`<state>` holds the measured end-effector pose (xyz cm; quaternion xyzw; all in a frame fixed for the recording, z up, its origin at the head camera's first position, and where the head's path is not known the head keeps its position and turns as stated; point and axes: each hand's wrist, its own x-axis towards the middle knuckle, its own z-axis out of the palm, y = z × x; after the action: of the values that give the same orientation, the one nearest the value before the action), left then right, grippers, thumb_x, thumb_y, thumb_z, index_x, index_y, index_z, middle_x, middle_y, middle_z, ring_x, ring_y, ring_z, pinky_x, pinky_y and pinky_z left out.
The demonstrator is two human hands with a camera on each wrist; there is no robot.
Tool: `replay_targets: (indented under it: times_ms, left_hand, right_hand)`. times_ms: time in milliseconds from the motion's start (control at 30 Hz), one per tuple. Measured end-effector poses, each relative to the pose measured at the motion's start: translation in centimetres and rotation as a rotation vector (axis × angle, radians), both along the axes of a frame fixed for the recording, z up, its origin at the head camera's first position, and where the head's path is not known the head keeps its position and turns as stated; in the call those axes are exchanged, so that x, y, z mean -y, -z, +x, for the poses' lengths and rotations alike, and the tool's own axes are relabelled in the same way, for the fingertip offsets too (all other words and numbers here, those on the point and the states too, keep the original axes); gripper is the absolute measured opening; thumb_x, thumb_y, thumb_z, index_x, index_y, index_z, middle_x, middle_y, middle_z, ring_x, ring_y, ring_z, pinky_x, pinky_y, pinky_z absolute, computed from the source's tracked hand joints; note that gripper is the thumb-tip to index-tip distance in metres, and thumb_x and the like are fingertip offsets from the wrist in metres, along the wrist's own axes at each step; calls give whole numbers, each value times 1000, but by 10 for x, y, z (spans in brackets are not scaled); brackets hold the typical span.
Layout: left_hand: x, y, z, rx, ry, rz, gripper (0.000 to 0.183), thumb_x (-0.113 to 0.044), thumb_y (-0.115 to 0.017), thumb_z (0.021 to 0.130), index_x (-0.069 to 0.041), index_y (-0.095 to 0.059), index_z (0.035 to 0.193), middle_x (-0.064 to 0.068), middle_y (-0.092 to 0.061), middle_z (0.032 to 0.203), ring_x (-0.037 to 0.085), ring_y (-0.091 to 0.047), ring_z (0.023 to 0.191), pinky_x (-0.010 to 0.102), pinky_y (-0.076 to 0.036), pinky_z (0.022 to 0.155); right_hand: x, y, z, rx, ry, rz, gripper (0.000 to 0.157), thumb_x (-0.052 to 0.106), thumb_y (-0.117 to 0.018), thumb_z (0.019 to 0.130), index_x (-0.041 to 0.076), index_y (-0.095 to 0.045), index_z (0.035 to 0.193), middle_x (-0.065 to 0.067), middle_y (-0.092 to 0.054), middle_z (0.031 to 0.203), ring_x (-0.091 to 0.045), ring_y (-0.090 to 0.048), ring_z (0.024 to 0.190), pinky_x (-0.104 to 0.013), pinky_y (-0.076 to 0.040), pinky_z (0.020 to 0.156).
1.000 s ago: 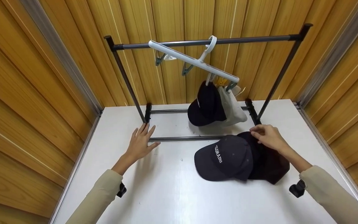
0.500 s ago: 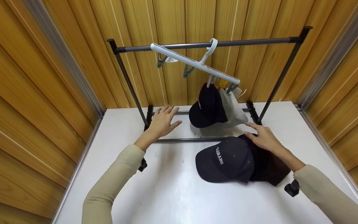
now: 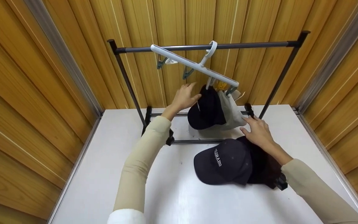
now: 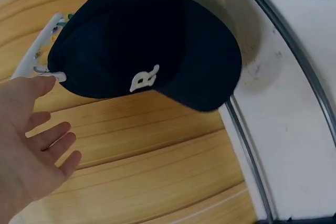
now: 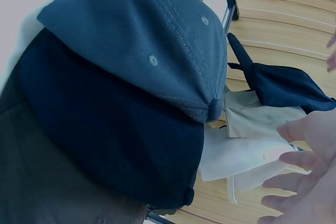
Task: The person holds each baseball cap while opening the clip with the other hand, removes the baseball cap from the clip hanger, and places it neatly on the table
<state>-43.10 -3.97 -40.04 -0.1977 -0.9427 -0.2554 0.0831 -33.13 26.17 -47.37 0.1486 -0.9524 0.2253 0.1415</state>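
Observation:
A dark navy cap [image 3: 209, 107] with a white letter on its front hangs from a clip of the white hanger [image 3: 194, 65]. My left hand [image 3: 183, 97] is beside its upper left side, fingers spread; in the left wrist view the thumb is near the clip, and contact is unclear. Behind that cap hang pale cloth caps [image 5: 257, 156]. My right hand [image 3: 259, 132], fingers loosely extended, is by the pale fabric's lower right edge and holds nothing. Below it lies a row of overlapping caps: a dark lettered one [image 3: 224, 161], a navy one [image 5: 115, 129] and a brownish one [image 5: 52, 166].
The hanger hooks over the top rail [image 3: 253, 45] of a black rack, at a slant. Spare clips [image 3: 187, 73] dangle from its left half. The rack's lower bars [image 3: 194, 141] cross the white table [image 3: 110, 174]. Wood-patterned walls [image 3: 26, 93] enclose the back and sides.
My left hand has moved right and up from the rack's left foot to the hanging navy cap. My right hand has shifted slightly from above the caps on the table toward the pale hanging fabric.

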Motion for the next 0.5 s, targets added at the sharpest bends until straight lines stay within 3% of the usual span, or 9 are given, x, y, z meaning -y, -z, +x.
replay_targets:
  times_ms: [100,200,300,400,500]
  left_hand:
    - [-17,1,-12,72,24,192,63,-31,-52,99,-10,-26,153,18,-35,154,34,-31,144,48,-28,117]
    - [-30,0,-17,127,48,394,63,-25,-50,100,-11,-22,155,17,-31,157,32,-28,146,45,-26,119]
    - [-38,-3,-18,168,73,573,58,-19,-50,100,-11,-27,153,14,-34,155,29,-36,142,41,-30,117]
    - [-43,-7,-19,219,97,685,50,-16,-48,101,-11,-36,148,11,-42,151,26,-47,133,37,-37,112]
    - [-48,-9,-21,261,110,723,44,-16,-47,101,-10,-42,144,10,-48,146,23,-51,128,33,-42,107]
  right_hand:
    - [4,1,-5,-21,-7,6,44,12,-66,88,-5,-58,128,-31,-57,129,-55,-43,127,-70,-33,102]
    - [9,1,-10,-25,-31,-2,43,11,-67,87,-6,-59,126,-28,-60,127,-53,-48,124,-66,-38,101]
    - [14,-2,-15,-17,-52,-22,44,11,-66,88,-6,-58,128,-27,-60,127,-51,-50,122,-62,-40,101]
    - [19,-6,-19,5,-55,-57,47,12,-65,90,-6,-54,132,-29,-58,130,-49,-51,122,-60,-40,102]
    - [23,-9,-25,32,-56,-111,52,12,-63,91,-7,-47,137,-32,-56,130,-48,-51,122,-59,-40,102]
